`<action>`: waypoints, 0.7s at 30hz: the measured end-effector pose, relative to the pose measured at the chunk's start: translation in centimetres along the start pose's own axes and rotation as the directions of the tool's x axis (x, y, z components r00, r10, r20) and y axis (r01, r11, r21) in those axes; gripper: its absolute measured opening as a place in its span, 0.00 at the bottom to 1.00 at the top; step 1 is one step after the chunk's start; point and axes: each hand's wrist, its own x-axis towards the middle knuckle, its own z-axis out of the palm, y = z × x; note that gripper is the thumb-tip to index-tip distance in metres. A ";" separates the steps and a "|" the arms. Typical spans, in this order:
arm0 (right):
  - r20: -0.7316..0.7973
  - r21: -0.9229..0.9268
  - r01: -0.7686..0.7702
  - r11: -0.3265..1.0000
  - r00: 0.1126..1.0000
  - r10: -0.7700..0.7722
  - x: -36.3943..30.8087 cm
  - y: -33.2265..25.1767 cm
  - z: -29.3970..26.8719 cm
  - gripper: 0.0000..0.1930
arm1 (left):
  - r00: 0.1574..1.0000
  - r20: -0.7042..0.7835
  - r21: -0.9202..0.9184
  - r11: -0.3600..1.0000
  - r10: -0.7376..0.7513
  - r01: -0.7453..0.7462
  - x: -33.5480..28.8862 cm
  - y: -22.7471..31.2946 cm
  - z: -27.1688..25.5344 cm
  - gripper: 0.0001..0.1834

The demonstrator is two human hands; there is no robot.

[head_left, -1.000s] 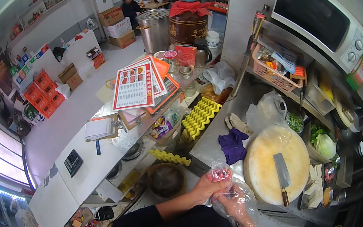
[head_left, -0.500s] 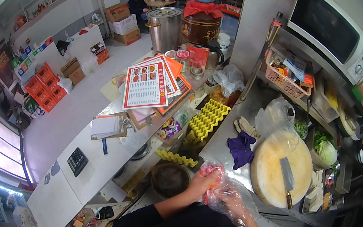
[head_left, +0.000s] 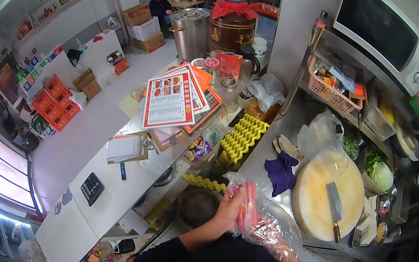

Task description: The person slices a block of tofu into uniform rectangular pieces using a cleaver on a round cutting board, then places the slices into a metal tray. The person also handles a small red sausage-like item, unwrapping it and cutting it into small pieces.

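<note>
though bag [head_left: 278, 222] transparent, pink contents [head_left: 248, 209] indistinct

Right hand [head_left: 269, 235] partly obscured by clear bag [head_left: 284, 222]

A small eatery's kitchen: a cleaver [head_left: 335, 201] lies on the chopping board [head_left: 311, 197], cabbage [head_left: 382, 176] sits right of that board, picture menus [head_left: 167, 102] lie beyond it leftward, and people [head_left: 160, 8] sit by tables [head_left: 187, 3] far past it.

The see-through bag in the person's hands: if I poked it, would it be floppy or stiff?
The see-through bag would probably flop, since its film looks thin and wrinkled over the right hand. It may be firmer by the left hand, where pink-red things seem bunched inside. Its shine hints it might be slippery.
</note>
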 end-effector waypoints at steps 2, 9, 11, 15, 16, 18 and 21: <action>-0.015 -0.008 -0.028 1.000 0.999 0.028 0.2 0.1 0.4 0.23 | 1.000 -0.009 0.009 1.000 -0.011 0.011 0.3 0.7 -0.1 0.12; 0.132 -0.194 0.056 0.979 0.991 -0.030 0.7 -0.8 1.5 0.23 | 0.977 -0.209 0.022 0.999 0.047 -0.044 0.3 1.8 -0.1 0.10; 0.115 -0.258 0.037 0.965 0.993 -0.008 0.9 -0.6 1.5 0.23 | 0.969 -0.239 0.036 0.998 0.062 -0.055 0.2 1.9 -0.2 0.10; 0.124 -0.372 0.078 0.925 0.992 -0.034 1.1 0.2 1.4 0.24 | 0.960 -0.270 0.051 0.997 0.070 -0.058 -0.3 1.9 -0.5 0.10; 0.111 -0.404 0.069 0.912 0.993 -0.025 1.2 0.3 1.3 0.24 | 0.960 -0.268 0.050 0.997 0.074 -0.063 -0.4 1.9 -0.6 0.10; 0.193 -0.490 0.213 0.845 0.972 -0.133 1.2 0.2 1.3 0.25 | 0.975 -0.221 0.017 1.000 0.002 0.002 -0.5 2.1 -1.0 0.10; 0.178 -0.737 0.207 0.643 0.978 -0.112 1.0 -0.2 1.2 0.25 | 0.984 -0.167 -0.015 0.998 -0.067 0.065 -0.5 2.3 -1.6 0.13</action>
